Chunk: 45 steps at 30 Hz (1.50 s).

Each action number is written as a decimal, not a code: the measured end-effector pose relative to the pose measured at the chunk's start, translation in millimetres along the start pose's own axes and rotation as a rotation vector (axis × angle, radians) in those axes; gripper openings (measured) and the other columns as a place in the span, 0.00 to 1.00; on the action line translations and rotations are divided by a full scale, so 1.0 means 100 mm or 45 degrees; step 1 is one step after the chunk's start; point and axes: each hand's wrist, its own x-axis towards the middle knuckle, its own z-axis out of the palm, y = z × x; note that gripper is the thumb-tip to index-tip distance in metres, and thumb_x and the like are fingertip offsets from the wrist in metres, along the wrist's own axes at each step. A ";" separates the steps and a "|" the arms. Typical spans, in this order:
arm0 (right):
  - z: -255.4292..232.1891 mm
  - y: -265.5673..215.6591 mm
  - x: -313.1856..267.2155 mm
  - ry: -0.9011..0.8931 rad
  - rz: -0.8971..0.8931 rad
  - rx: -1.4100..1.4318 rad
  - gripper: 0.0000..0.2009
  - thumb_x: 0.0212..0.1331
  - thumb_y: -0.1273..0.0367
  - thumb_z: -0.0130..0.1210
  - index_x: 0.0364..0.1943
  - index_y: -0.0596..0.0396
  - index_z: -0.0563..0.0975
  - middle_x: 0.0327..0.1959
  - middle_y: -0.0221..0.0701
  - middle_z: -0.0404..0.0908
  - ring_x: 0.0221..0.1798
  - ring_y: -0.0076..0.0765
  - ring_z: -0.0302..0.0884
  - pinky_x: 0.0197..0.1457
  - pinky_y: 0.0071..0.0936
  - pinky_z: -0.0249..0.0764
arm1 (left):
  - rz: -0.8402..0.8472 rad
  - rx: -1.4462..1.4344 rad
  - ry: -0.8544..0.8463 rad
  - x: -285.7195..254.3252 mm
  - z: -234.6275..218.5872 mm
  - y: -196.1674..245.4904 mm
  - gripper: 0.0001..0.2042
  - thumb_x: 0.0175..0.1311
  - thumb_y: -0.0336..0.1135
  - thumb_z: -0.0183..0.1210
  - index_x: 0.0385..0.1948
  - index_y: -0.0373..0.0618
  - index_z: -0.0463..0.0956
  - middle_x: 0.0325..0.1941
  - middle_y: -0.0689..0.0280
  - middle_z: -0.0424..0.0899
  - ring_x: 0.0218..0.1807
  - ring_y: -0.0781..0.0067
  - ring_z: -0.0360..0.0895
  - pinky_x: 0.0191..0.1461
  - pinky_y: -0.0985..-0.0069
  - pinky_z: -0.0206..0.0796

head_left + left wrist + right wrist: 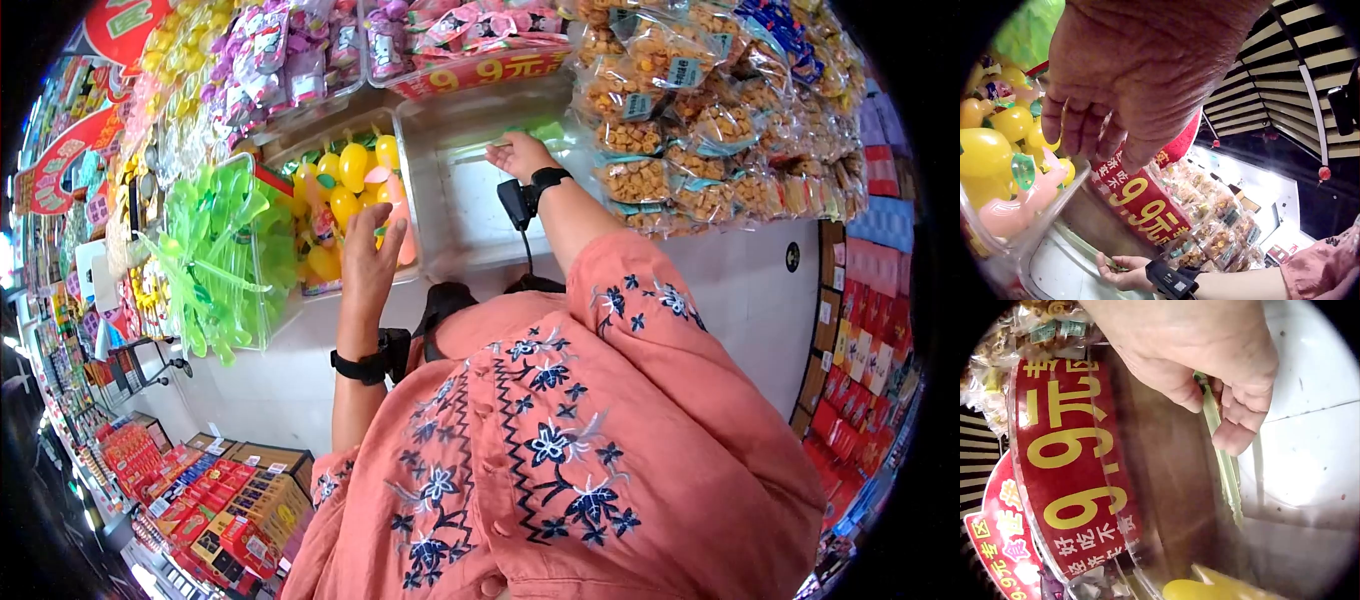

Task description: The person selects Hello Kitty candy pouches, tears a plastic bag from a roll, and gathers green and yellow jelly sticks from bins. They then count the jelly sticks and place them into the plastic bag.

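My right hand [525, 155] reaches into a pale plastic bin [455, 215] in the head view. Thumb and fingers pinch a long, pale green translucent plastic strip [1227, 481], which slants down from the hand in the right wrist view. Part of the strip is hidden behind the fingers. Held over the near right side of the neighbouring bin, my left hand [370, 260] has its fingers extended and holds nothing. Below it lie yellow fruit-shaped pieces [1013, 125] with green leaves, and a pink piece [1022, 203] rests among them.
Bright green plastic utensils [215, 255] fill a bin on the left. Bagged brown snacks [690, 130] are piled at the right. Behind the pale bin runs a red price sign [490, 68], with pink packets [490, 30] above it. Boxed goods [250, 520] stand lower left.
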 end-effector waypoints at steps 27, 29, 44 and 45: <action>-0.13 0.04 0.04 0.137 0.097 -0.274 0.16 0.68 0.68 0.47 0.56 0.62 0.64 0.55 0.53 0.74 0.54 0.57 0.79 0.55 0.54 0.81 | -0.042 -0.009 -0.096 0.17 -0.05 -0.09 0.15 0.68 0.37 0.61 0.48 0.35 0.77 0.46 0.52 0.82 0.49 0.55 0.80 0.54 0.66 0.71; -0.15 0.05 0.03 0.117 0.099 -0.260 0.16 0.68 0.68 0.47 0.56 0.62 0.64 0.55 0.52 0.74 0.54 0.56 0.80 0.55 0.54 0.81 | -0.048 -0.017 -0.100 0.17 -0.05 -0.08 0.15 0.68 0.37 0.61 0.48 0.35 0.77 0.46 0.52 0.82 0.49 0.55 0.80 0.54 0.66 0.71; -0.17 0.09 -0.13 0.210 0.049 -0.193 0.14 0.69 0.68 0.48 0.52 0.62 0.68 0.49 0.46 0.77 0.52 0.53 0.79 0.56 0.51 0.80 | -0.127 0.015 -0.239 0.13 -0.05 -0.08 0.18 0.70 0.39 0.59 0.51 0.33 0.76 0.51 0.53 0.82 0.53 0.62 0.80 0.58 0.70 0.69; -0.18 0.09 -0.14 0.217 0.046 -0.192 0.14 0.69 0.68 0.48 0.52 0.62 0.68 0.49 0.47 0.77 0.52 0.53 0.79 0.56 0.51 0.80 | -0.133 0.015 -0.243 0.12 -0.05 -0.09 0.18 0.70 0.39 0.59 0.51 0.33 0.76 0.51 0.53 0.82 0.53 0.63 0.79 0.58 0.70 0.69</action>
